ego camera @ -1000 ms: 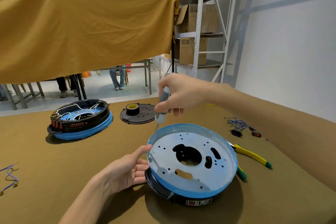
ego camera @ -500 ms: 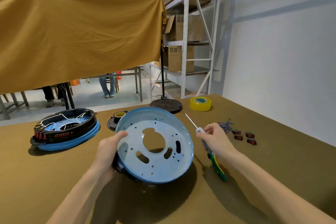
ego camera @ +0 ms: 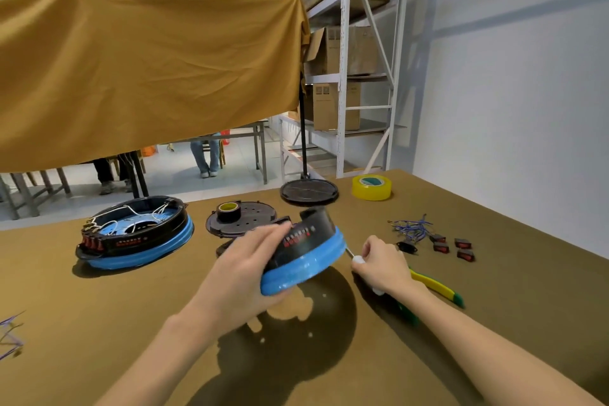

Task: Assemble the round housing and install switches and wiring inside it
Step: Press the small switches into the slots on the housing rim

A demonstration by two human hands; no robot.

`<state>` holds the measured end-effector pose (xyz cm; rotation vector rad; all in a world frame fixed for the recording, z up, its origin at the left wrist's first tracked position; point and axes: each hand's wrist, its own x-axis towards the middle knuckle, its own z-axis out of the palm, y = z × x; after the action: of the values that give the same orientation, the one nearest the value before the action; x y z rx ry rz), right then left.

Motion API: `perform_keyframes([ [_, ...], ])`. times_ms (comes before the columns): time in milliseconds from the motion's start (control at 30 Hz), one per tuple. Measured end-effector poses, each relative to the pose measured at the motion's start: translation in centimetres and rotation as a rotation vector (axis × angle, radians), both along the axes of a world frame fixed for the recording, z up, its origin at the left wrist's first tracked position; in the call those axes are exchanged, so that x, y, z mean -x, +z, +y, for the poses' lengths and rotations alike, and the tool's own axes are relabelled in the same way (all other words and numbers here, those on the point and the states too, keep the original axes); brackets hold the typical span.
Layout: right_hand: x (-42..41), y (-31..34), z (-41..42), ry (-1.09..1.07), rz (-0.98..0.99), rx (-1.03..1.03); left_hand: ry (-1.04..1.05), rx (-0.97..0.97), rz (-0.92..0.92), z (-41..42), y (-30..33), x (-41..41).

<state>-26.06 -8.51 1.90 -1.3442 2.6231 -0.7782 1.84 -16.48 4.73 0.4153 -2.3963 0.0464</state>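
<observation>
Two bare hands worked over the brown cloth-covered surface. The left hand gripped the round black plastic housing with a blue rim, fingers spread over its black side wall and the palm under its near edge, so that the housing hung tilted above the surface with its blue rim turned downward and toward the right; its shadow fell on the surface directly beneath it. Just right of the housing, the right hand was curled around a small white-handled screwdriver, whose thin metal shaft reached up to the blue rim; whether the tip touched it could not be told. Under that hand's wrist, right of the housing, lay yellow-and-green-handled pliers on the surface.

Well left of the held housing sat a second black and blue round housing with white wires inside. Behind the held housing lay a black perforated disc carrying a roll of black tape. Farther behind stood a black round stand base, and right of it a yellow tape roll. Farther right of the housing lay a bundle of blue wires and several small black and red rocker switches.
</observation>
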Motion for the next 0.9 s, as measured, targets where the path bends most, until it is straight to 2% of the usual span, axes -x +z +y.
perform_keyframes([
  [100, 0.4, -0.2, 0.0, -0.021, -0.03, 0.033, -0.029, 0.179, -0.136, 0.2, -2.0, 0.0],
  [200, 0.4, -0.1, -0.4, -0.073, -0.087, 0.212, -0.055, 0.322, -0.231, 0.5, -3.9, 0.1],
  [300, -1.1, 1.0, -1.0, 0.003, -0.295, 0.379, -0.067, 0.281, -0.246, 0.9, -5.2, 0.2],
  [367, -2.5, 1.6, -1.6, 0.126, -0.39, 0.279, -0.073, 0.245, -0.238, 0.9, -5.5, 0.2],
  [467, -3.8, 1.3, -2.3, 0.201, -0.348, 0.11, -0.056, 0.252, -0.239, 1.1, -5.3, 0.1],
  [567, -3.8, 0.9, -2.4, 0.191, -0.277, 0.114, -0.051, 0.162, -0.215, 1.4, -5.6, -0.5],
  [733, -2.0, 2.3, -2.4, 0.406, -0.272, 0.041, 0.011, -0.035, 0.117, 0.4, -5.6, -1.7],
  [800, -1.6, 2.9, -2.5, 0.446, -0.281, -0.014, 0.05, -0.05, 0.161, -0.2, -5.4, -2.3],
  [833, -1.7, 3.0, -2.4, 0.434, -0.226, 0.006, 0.045, -0.06, 0.152, -0.3, -5.4, -2.6],
  [900, -2.9, 2.7, -1.7, 0.372, -0.086, 0.188, 0.003, -0.079, 0.096, -0.2, -5.6, -2.8],
])
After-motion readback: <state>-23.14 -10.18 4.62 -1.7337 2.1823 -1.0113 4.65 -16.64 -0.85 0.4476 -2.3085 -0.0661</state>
